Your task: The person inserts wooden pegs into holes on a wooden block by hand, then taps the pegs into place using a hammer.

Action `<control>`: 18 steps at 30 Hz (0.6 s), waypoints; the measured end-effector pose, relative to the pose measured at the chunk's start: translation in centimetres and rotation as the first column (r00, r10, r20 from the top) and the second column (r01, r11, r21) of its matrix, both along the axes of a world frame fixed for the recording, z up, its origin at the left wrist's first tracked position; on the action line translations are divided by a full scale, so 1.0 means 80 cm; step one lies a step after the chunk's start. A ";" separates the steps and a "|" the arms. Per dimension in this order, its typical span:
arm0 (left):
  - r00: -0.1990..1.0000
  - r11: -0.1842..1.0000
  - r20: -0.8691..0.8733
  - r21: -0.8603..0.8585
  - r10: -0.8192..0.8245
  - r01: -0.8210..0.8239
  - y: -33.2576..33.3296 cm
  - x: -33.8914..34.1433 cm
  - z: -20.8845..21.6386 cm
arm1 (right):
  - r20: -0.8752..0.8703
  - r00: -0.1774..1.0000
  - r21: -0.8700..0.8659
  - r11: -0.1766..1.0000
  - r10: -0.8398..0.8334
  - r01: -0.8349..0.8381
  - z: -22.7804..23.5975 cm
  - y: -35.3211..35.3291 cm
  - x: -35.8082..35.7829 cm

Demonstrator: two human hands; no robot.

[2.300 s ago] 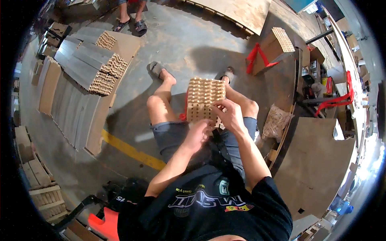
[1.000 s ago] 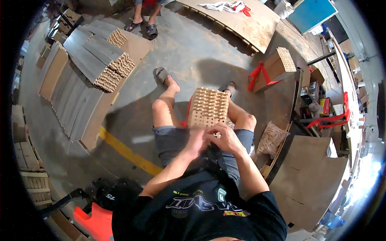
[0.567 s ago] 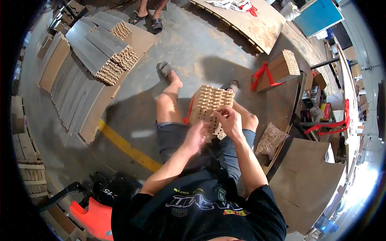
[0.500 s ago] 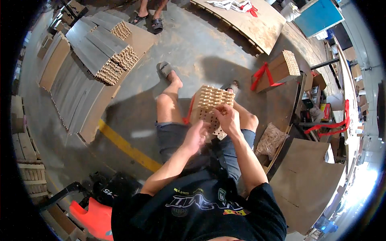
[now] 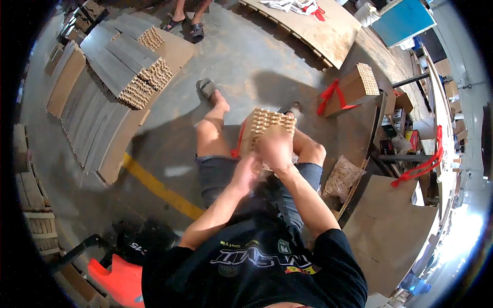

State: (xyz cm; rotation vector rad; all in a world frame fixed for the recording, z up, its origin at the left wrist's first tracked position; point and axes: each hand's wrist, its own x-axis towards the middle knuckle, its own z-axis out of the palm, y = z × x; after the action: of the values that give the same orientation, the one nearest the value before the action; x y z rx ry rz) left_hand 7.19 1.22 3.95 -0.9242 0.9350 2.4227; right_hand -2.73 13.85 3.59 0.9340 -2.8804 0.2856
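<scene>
The tan, studded block sat between the knees, at twelve o'clock from the right hand, which covered part of it, and one o'clock from the left hand. Blur left each grip's state untellable.

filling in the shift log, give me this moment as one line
left hand: blurred, beside right hand; right hand: blurred, in front of peg-studded block between knees; grip: unclear; bag of tan pieces: at right
</scene>
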 end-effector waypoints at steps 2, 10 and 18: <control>0.999 1.000 0.032 0.012 0.008 -0.008 -0.001 -0.007 0.020 | 0.051 0.998 -0.113 0.993 0.026 -0.020 0.010 0.004 -0.001; 0.998 0.998 -0.052 0.047 0.032 -0.030 -0.006 0.003 -0.004 | 0.609 0.788 -0.467 0.844 0.092 0.263 0.087 0.008 0.053; 1.000 0.999 -0.018 0.037 -0.023 0.024 -0.005 -0.008 0.020 | 0.714 0.696 -0.390 0.866 0.070 0.314 0.103 0.012 0.057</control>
State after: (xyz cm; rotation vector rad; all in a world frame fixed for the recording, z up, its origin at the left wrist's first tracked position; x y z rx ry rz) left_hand 6.57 0.81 5.54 -0.8751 0.8995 2.4241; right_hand 1.80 14.80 11.83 0.5892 -3.1829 1.6132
